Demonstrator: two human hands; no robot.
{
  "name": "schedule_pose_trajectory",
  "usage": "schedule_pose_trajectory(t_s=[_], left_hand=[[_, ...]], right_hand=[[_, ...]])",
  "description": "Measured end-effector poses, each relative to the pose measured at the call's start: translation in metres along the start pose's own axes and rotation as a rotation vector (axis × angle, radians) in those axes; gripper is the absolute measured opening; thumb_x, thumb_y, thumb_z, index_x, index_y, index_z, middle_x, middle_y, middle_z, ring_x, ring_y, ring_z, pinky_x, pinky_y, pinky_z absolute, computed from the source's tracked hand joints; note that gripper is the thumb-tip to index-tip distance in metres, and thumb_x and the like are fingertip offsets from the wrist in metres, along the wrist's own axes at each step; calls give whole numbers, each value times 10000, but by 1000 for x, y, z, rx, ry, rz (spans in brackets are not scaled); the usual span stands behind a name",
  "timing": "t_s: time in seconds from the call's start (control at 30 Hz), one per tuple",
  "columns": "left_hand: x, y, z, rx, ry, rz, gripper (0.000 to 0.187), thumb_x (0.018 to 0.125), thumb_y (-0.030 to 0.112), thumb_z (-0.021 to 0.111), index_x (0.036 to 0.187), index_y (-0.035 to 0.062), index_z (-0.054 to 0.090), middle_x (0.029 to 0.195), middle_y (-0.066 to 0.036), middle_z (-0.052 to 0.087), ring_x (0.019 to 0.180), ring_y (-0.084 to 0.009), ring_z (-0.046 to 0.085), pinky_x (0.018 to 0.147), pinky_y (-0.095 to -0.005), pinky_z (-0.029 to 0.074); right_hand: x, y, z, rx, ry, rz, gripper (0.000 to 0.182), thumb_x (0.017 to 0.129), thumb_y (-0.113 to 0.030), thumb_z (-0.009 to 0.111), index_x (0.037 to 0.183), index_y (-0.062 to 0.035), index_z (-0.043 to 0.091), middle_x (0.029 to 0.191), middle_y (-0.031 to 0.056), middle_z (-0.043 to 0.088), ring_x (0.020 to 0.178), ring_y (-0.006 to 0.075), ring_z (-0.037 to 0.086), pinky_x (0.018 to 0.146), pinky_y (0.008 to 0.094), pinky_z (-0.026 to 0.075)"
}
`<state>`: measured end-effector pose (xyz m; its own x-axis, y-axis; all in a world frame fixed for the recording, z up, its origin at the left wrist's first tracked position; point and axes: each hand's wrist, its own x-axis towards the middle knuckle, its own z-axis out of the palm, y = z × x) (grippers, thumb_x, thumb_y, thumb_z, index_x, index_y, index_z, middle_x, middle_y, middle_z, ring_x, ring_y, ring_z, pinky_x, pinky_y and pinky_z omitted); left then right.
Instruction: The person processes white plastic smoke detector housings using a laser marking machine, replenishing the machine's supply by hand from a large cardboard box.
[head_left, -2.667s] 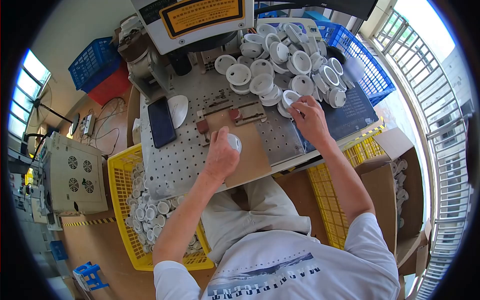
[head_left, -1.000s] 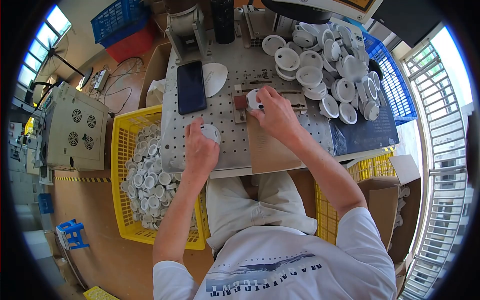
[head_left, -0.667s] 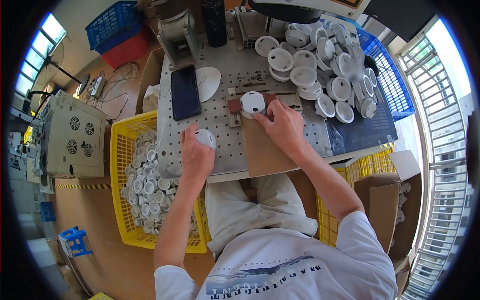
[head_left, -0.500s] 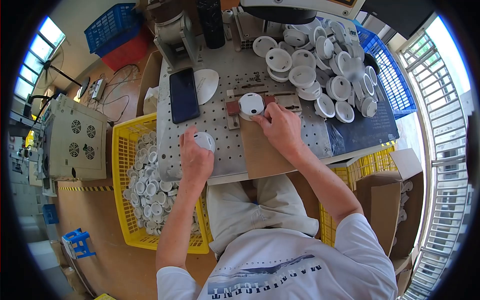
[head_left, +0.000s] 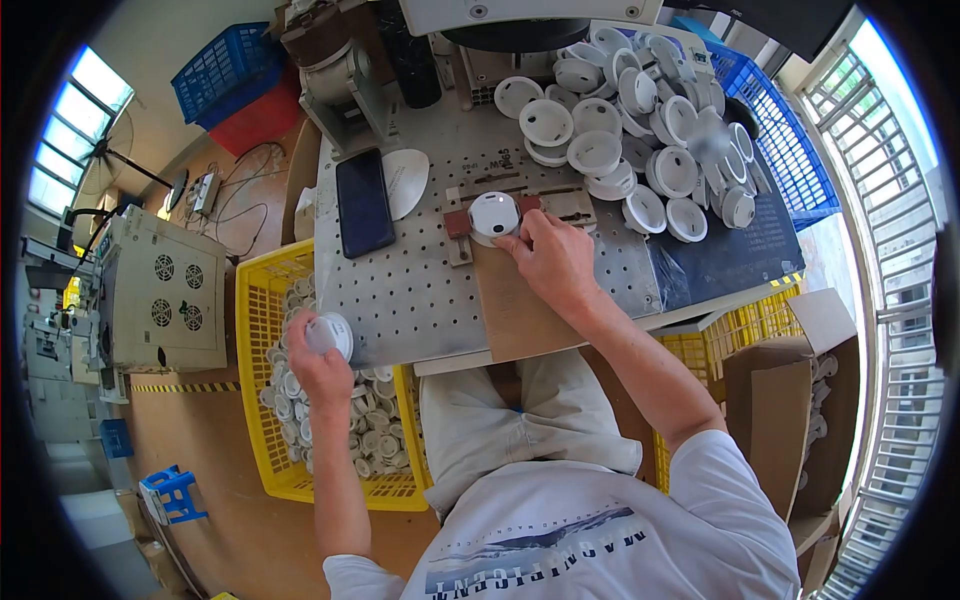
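My left hand point(head_left: 322, 362) is closed on a white round plastic lid point(head_left: 330, 337), held at the table's left edge above the yellow basket point(head_left: 262, 420). Another white lid point(head_left: 494, 214), with small dark slots in its top, sits in the fixture point(head_left: 458, 224) between reddish-brown jaw blocks. My right hand point(head_left: 553, 258) grips this lid at its lower right edge, thumb in front and fingers by the right block. Brown cardboard point(head_left: 520, 310) lies under my right wrist.
Many loose white lids point(head_left: 597, 152) are heaped at the back right, beside a blue basket point(head_left: 790, 130). A phone point(head_left: 364, 203) and a white disc point(head_left: 407, 182) lie on the perforated metal table point(head_left: 400, 300). A machine head point(head_left: 520, 30) overhangs the back. Lids fill the yellow basket.
My left hand has carried its lid left and down, off the tabletop to above the yellow basket. My right hand has stayed at the lid in the fixture. The view has shifted slightly.
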<state>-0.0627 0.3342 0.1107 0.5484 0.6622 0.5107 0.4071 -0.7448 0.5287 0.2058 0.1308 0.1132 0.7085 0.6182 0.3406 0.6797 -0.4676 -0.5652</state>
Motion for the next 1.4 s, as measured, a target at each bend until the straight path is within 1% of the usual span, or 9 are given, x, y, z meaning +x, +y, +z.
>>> schedule_pose_trajectory(t_s=[0.27, 0.5, 0.6, 0.9, 1.0, 1.13, 1.27, 1.33, 1.4], left_hand=[[25, -162, -49, 518, 80, -118, 265, 733, -51, 485, 951, -142, 606, 1121, -276, 591, 1097, -430, 540, 963, -471, 416], [74, 59, 83, 195, -171, 367, 99, 676, -50, 613, 673, -149, 625, 1341, -285, 458, 1224, -422, 447, 1052, -462, 360], [77, 135, 136, 166, -316, 465, 114, 709, -6, 626, 721, -114, 659, 1318, -289, 473, 1232, -422, 445, 1060, -451, 367], [32, 157, 145, 236, -512, 678, 102, 701, 62, 647, 707, -29, 692, 1164, -279, 535, 1100, -402, 484, 955, -460, 419], [7, 127, 124, 138, -456, 701, 75, 646, 39, 657, 667, -30, 681, 1113, -277, 561, 1104, -421, 479, 955, -477, 417], [12, 79, 92, 151, -328, 509, 97, 607, 13, 671, 669, -62, 669, 1171, -299, 525, 1091, -438, 489, 961, -482, 421], [12, 48, 70, 268, -340, 440, 92, 614, 7, 669, 668, -67, 672, 1203, -307, 509, 1086, -445, 497, 970, -487, 417], [9, 49, 68, 261, -309, 422, 139, 643, -34, 630, 767, -95, 645, 1206, -266, 499, 1085, -427, 499, 962, -448, 431], [7, 49, 71, 261, -275, 392, 139, 653, -43, 619, 777, -103, 639, 1209, -252, 495, 1087, -419, 500, 960, -437, 435]], right_hand=[[-2, 4, 2, -4, 16, -22, 329, 824, -315, 730, 811, -44, 544, 771, 122, 634, 661, 349, 637, 577, 453, 491], [-25, 22, -49, 140, 13, -81, 251, 843, -237, 705, 849, -31, 562, 851, 106, 637, 679, 362, 635, 592, 454, 507], [-32, 40, -78, 15, 254, 34, 251, 844, -226, 701, 890, -12, 578, 932, 137, 621, 714, 373, 637, 622, 459, 519], [-38, 64, -122, -208, -5, -12, 203, 880, -170, 665, 978, 1, 615, 965, 170, 613, 738, 369, 630, 666, 418, 522], [-39, 31, -120, 467, -150, 178, 198, 940, -181, 633, 978, 13, 618, 650, 92, 565, 578, 174, 559, 532, 302, 456], [-32, 13, -69, 1305, -361, 649, 280, 1004, -247, 546, 930, 10, 629, 639, 17, 556, 485, 53, 482, 434, 216, 358], [-38, 3, -62, 801, -484, 658, 244, 956, -241, 612, 959, 3, 616, 603, 42, 568, 500, 143, 528, 489, 277, 440], [-45, 3, -65, 135, -236, 139, 247, 879, -222, 690, 953, -3, 601, 747, 108, 632, 603, 273, 601, 605, 351, 508], [-36, -17, -78, 133, -244, 68, 267, 842, -213, 715, 955, -6, 589, 893, 123, 632, 679, 322, 612, 662, 387, 514]])
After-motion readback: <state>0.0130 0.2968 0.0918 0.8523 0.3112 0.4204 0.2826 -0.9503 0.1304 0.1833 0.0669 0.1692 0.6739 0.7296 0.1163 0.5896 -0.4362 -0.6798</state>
